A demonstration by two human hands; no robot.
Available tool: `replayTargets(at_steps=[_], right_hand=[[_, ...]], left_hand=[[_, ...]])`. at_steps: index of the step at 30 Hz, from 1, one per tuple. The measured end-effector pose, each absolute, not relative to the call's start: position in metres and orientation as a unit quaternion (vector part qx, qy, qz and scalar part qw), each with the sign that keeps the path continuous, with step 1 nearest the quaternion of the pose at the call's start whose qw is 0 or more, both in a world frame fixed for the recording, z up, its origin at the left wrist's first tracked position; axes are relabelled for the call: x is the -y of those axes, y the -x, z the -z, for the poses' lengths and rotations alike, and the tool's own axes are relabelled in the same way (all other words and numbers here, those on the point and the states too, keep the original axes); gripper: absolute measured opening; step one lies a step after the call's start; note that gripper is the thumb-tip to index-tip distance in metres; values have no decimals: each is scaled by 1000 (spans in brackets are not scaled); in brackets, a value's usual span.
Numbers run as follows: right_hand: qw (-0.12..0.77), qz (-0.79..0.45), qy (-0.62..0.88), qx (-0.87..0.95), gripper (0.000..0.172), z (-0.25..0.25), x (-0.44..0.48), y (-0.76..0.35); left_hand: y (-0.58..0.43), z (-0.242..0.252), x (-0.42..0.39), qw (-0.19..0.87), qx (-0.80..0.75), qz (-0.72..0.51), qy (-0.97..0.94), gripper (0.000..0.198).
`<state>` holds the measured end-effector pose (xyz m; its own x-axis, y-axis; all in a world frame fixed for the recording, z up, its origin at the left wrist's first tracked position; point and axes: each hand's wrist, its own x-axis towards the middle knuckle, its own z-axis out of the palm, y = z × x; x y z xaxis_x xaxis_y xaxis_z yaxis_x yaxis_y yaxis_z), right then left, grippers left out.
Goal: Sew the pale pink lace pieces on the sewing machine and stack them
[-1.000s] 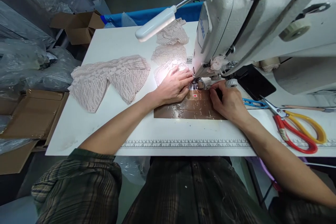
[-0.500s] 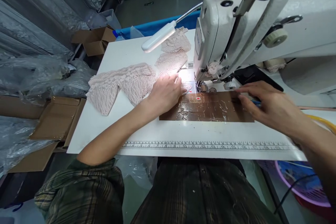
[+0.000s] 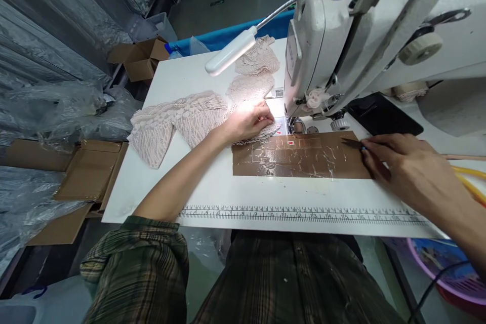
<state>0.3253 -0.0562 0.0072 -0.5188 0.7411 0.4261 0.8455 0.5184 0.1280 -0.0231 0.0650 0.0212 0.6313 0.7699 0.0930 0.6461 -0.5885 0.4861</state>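
My left hand (image 3: 248,122) rests with curled fingers on a pale pink lace piece (image 3: 266,134), gripping it just left of the presser foot (image 3: 295,125) of a white sewing machine (image 3: 341,35). My right hand (image 3: 406,167) lies at the right end of the brown taped patch (image 3: 299,159) and pinches small blue thread snips (image 3: 355,145), whose dark tip points left toward the needle. More lace pieces (image 3: 178,119) lie on the white table (image 3: 178,187) left of the machine, under the lamp (image 3: 230,50).
A printed ruler (image 3: 304,212) runs along the table's front edge. A black pad (image 3: 383,119) and yellow scissors handles (image 3: 469,178) lie at the right. Cardboard boxes (image 3: 140,58) and plastic-wrapped bundles (image 3: 56,111) stand on the left. A purple basket (image 3: 448,273) sits below right.
My right hand left the presser foot, went right, and picked up the blue snips. My left hand stayed on the lace by the needle, its fingers now curled.
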Motion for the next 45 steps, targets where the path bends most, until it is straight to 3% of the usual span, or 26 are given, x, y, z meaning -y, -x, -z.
replayTargets(at_steps=[3, 8, 10, 12, 19, 23, 27, 35, 42, 45], right_hand=[[210, 140, 454, 854, 27, -11, 53, -311], [313, -93, 489, 809, 18, -17, 52, -274], [292, -225, 527, 766, 19, -18, 51, -258], [256, -272, 563, 738, 24, -18, 47, -245], [214, -138, 565, 785, 37, -17, 31, -227], [174, -102, 601, 773, 44, -24, 27, -217], [170, -112, 623, 756, 43, -25, 22, -205], [206, -114, 629, 741, 39, -3, 20, -202], [223, -109, 609, 753, 42, -1, 22, -202], [226, -110, 595, 763, 47, -3, 23, -201]], left_hand=[[25, -20, -62, 218, -399, -155, -877, 13], [26, -13, -64, 208, -378, -170, -886, 12], [26, -11, -65, 213, -377, -176, -884, 12], [27, -10, -64, 215, -381, -182, -880, 14], [31, -23, -58, 206, -345, -144, -904, 19], [30, -29, -58, 249, -399, -141, -871, 17], [28, -36, -57, 292, -443, -122, -839, 16], [25, -32, -54, 233, -413, -147, -868, 12], [31, -34, -57, 346, -401, -156, -834, 17], [29, -36, -56, 347, -399, -142, -837, 19]])
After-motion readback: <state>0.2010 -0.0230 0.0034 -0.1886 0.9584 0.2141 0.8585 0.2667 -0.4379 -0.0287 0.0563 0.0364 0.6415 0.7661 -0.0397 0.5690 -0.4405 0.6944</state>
